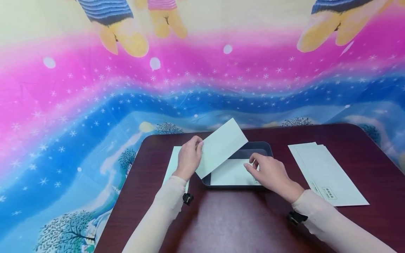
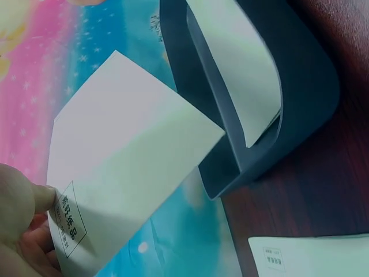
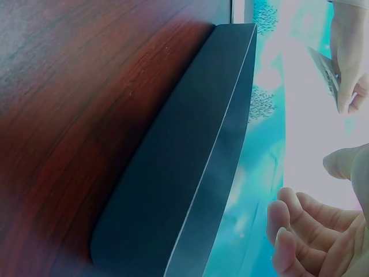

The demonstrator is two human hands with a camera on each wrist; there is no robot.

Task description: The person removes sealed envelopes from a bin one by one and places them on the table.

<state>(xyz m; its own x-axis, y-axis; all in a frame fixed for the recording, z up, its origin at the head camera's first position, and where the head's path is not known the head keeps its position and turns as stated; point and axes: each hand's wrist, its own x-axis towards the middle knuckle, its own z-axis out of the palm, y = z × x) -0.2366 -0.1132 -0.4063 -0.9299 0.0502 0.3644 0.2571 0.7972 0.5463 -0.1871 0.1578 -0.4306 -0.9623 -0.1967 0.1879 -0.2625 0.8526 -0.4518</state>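
**A:** Envelope (image 1: 221, 147) question: where exactly is it sitting at this moment? Looks like it's in the air to me.

**B:** Yep, it's up off the counter (image 1: 240, 221). The left hand (image 1: 188, 157) pinches it at one short end, thumb and fingers curled round the edge, and the rest of it slants up and away over the left part of the dark tray (image 1: 253, 146). In the left wrist view you can see a small printed box on the corner right by the thumb.

**A:** And the other hand?

**B:** Right hand (image 1: 269, 172) is relaxed, fingers loosely bent, holding nothing. Its fingertips rest on or just above a second envelope (image 1: 231, 173) that lies flat inside the tray. Can't tell for sure if they're actually touching it. The right wrist view mostly shows the tray's outer wall and the fingers hanging loose beside it.

**A:** Anything else around?

**B:** A small stack of envelopes (image 1: 329, 175) lies flat on the counter to the right of the tray, well apart from it, printed box at the near corner. Another sheet (image 1: 173, 162) pokes out under the left wrist, to the left of the tray. Behind the counter there's a bright pink and blue backdrop (image 1: 95, 105) with stars and trees.
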